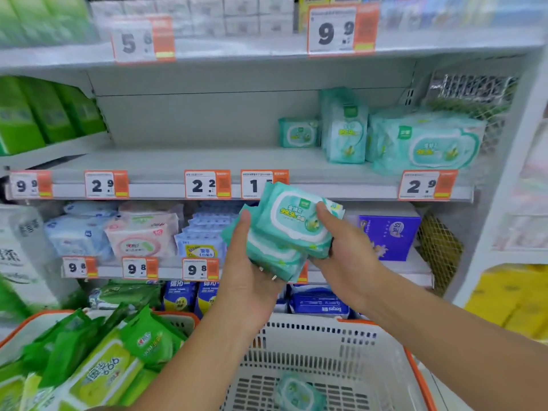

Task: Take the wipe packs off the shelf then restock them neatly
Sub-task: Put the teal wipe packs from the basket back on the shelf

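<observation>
Stack of teal wipe packs (289,229) held between both hands, in front of the shelf (184,161) edge by the price tags (207,184). More teal packs (421,140) sit on the shelf's right end. One teal pack (298,394) lies in the white basket (326,345) below; green wipe packs (98,360) fill the basket at left. Left hand (249,262) cups the stack from beneath, thumb up its side; right hand (347,241) grips the top pack, thumb on its face.
</observation>
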A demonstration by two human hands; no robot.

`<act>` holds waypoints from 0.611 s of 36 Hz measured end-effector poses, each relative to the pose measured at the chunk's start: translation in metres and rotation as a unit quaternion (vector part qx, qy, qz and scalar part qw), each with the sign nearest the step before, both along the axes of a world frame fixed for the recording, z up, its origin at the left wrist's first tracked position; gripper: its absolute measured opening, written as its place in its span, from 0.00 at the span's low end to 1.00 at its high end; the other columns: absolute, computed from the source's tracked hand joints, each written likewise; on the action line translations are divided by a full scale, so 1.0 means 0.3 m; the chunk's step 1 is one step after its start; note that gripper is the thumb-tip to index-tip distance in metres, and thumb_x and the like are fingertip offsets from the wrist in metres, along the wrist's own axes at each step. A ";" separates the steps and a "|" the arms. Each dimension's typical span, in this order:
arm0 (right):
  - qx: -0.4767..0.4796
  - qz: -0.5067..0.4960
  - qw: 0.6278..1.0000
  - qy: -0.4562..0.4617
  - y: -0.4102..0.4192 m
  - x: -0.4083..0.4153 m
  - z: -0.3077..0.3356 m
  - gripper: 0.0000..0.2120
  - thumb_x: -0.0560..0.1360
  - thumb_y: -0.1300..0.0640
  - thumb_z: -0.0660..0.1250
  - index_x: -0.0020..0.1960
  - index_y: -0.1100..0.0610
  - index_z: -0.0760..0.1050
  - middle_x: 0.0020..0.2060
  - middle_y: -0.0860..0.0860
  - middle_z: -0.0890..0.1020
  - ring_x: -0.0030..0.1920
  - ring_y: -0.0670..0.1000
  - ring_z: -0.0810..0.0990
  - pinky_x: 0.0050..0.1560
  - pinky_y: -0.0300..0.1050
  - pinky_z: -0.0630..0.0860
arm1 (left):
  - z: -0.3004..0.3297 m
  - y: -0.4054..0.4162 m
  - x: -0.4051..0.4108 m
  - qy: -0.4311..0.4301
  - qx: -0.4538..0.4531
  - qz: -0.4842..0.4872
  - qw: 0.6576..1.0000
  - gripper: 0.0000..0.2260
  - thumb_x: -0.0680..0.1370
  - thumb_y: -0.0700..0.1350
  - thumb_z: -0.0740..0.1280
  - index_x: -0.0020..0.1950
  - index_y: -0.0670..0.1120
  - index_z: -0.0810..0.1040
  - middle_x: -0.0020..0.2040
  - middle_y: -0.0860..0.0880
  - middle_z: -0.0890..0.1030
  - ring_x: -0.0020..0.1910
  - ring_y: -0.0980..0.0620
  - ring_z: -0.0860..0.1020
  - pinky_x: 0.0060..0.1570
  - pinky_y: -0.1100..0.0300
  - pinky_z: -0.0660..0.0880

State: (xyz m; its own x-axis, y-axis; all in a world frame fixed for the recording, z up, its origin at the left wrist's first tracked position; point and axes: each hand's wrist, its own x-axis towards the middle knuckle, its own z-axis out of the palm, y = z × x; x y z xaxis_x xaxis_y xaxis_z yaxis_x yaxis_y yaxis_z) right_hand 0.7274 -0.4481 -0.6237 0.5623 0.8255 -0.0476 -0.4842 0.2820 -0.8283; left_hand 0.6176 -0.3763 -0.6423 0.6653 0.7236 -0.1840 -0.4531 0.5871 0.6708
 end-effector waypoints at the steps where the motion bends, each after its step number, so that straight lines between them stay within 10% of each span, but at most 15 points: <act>1: -0.011 0.004 1.000 -0.010 0.005 -0.019 -0.014 0.17 0.81 0.53 0.63 0.67 0.57 0.75 0.56 0.55 0.85 0.56 0.56 0.84 0.58 0.55 0.80 | -0.001 -0.015 0.010 0.023 0.041 0.015 0.999 0.25 0.69 0.54 0.74 0.64 0.49 0.79 0.56 0.45 0.85 0.54 0.45 0.84 0.60 0.44 0.77; 8: -0.063 0.068 0.988 -0.122 0.021 0.035 0.003 0.28 0.68 0.56 0.77 0.66 0.54 0.72 0.58 0.54 0.83 0.56 0.55 0.84 0.60 0.61 0.79 | 0.029 0.021 0.029 0.028 0.194 0.084 0.977 0.29 0.65 0.42 0.79 0.65 0.43 0.77 0.56 0.43 0.84 0.52 0.45 0.84 0.47 0.49 0.81; 14: 0.012 0.208 0.940 -0.269 0.004 0.201 0.136 0.32 0.66 0.68 0.71 0.69 0.58 0.71 0.57 0.58 0.84 0.53 0.58 0.84 0.47 0.50 0.82 | 0.182 0.126 0.106 0.107 0.452 -0.087 0.881 0.35 0.64 0.56 0.77 0.67 0.46 0.74 0.58 0.45 0.83 0.57 0.46 0.82 0.50 0.53 0.80; 17: 0.023 0.121 0.949 -0.289 0.042 0.243 0.157 0.32 0.64 0.67 0.76 0.67 0.59 0.73 0.55 0.58 0.85 0.53 0.59 0.85 0.47 0.51 0.82 | 0.261 0.239 0.194 0.253 0.646 -0.014 0.720 0.38 0.64 0.76 0.66 0.66 0.54 0.74 0.64 0.49 0.77 0.65 0.50 0.74 0.66 0.50 0.71; 22: -0.085 -0.066 0.873 -0.476 0.159 0.361 0.245 0.33 0.60 0.56 0.85 0.61 0.51 0.75 0.50 0.45 0.86 0.49 0.45 0.85 0.51 0.45 0.81 | 0.332 0.518 0.174 0.483 0.760 -0.046 0.434 0.52 0.59 0.77 0.69 0.77 0.55 0.61 0.75 0.54 0.66 0.73 0.51 0.67 0.72 0.57 0.63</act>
